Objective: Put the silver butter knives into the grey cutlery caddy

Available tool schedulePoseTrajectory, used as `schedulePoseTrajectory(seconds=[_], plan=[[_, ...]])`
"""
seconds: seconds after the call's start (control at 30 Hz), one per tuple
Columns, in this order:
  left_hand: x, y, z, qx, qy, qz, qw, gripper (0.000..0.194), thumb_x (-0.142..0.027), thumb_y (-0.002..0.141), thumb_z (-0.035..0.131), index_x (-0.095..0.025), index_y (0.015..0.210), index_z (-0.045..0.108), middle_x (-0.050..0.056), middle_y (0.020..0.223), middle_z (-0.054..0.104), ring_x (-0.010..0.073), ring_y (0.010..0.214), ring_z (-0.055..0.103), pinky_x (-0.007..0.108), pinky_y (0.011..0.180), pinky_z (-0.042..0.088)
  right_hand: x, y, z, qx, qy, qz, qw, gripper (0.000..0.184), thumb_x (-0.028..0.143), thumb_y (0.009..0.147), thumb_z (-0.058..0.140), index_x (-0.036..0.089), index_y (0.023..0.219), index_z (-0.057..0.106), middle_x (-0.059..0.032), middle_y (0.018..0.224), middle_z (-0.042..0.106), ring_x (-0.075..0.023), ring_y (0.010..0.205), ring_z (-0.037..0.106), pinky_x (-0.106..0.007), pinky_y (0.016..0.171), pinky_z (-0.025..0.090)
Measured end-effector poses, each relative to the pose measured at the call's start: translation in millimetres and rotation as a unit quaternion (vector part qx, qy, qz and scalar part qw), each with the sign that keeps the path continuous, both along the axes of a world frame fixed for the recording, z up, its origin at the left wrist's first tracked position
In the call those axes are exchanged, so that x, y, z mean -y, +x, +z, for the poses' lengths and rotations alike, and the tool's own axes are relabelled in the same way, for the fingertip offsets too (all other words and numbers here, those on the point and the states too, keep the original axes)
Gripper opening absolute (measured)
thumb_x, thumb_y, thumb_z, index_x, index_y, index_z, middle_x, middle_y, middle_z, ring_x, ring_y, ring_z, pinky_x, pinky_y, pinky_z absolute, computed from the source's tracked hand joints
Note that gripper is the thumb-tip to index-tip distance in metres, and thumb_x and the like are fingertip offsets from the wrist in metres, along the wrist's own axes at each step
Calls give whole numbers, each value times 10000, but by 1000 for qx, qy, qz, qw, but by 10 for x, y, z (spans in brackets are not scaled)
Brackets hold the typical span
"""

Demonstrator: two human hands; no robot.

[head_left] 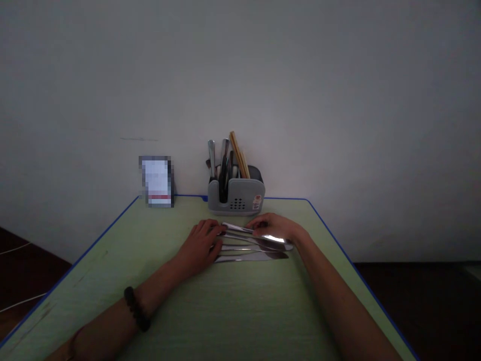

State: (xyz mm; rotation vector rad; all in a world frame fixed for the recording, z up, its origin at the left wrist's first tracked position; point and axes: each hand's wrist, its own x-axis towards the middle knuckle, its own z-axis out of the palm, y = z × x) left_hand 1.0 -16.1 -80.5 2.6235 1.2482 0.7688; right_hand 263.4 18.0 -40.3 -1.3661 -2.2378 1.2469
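Observation:
Several silver table knives (251,256) lie crosswise on the green table, handles to the left and blades to the right. My left hand (203,245) rests over their handle ends, its fingers bent and the thumb apart from them. At the far side of the row, my right hand (280,226) is closed with finger and thumb on a silver cutlery handle (236,228). The far end of that piece is hidden by my right hand. A wide shiny blade (276,241) shows just below my right palm.
A grey cutlery holder (246,195) stands behind my hands against the wall, with metal cutlery and wooden chopsticks (239,153) upright in it. A blurred-out upright object (158,181) stands at the back left. Blue edging (330,235) borders the table (233,311).

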Motion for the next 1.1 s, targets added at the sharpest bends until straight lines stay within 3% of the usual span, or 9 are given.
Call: schedulePoseTrajectory(seconds=[0.13, 0.33, 0.6, 0.77, 0.9, 1.0, 1.1], plan=[[9, 9, 16, 1, -6, -39, 999, 359, -254, 878, 481, -285, 1226, 566, 81, 1125, 508, 234, 1061, 461, 433, 946, 416, -8, -37, -44, -14, -9, -27, 999, 241, 270, 712, 654, 141, 910, 703, -2, 692, 608, -115, 637, 522, -223, 593, 410], [37, 8, 42, 6, -20, -63, 998, 327, -285, 878, 506, -321, 1186, 609, 71, 1136, 500, 238, 1081, 446, 436, 957, 410, -28, -56, -85, -13, 2, -28, 1000, 254, 295, 677, 692, 167, 897, 696, 50, 608, 504, -94, 585, 445, -209, 550, 351], [28, 6, 75, -2, -30, -137, 990, 418, -114, 830, 504, -368, 1133, 637, 51, 1176, 493, 232, 1111, 436, 430, 974, 402, 4, -36, -24, -22, -10, -1, 1000, 311, 330, 717, 655, 162, 975, 700, 36, 663, 511, -103, 619, 440, -225, 582, 351], [-8, -3, 51, 16, -47, -158, 986, 457, -25, 789, 460, -321, 1061, 677, 45, 1191, 518, 217, 1138, 434, 416, 996, 398, 0, -15, -5, 15, 11, 14, 1000, 439, 308, 615, 759, 197, 1035, 693, 24, 768, 539, -117, 705, 489, -221, 635, 382], [-19, -5, 35, 19, -55, -168, 984, 435, -17, 802, 429, -282, 1049, 670, 48, 1233, 520, 211, 1169, 430, 414, 1015, 387, -29, 3, -39, 15, 12, 26, 999, 379, 355, 708, 694, 192, 1050, 690, 11, 778, 590, -120, 679, 505, -234, 636, 401], [-13, 1, 26, 24, -52, -161, 985, 369, -62, 836, 434, -261, 1060, 650, 58, 1223, 536, 210, 1151, 453, 402, 999, 407, -46, 32, -65, -9, 21, 30, 999, 312, 377, 819, 572, 180, 1026, 699, -20, 847, 653, -141, 751, 554, -261, 713, 427], [-3, 12, 23, 30, -40, -145, 988, 322, -118, 876, 423, -220, 1123, 604, 83, 1191, 545, 204, 1117, 474, 384, 984, 423, -50, 71, -75, -23, 27, 11, 999, 284, 342, 842, 539, 176, 1001, 706, -38, 888, 677, -156, 818, 579, -280, 781, 438]])
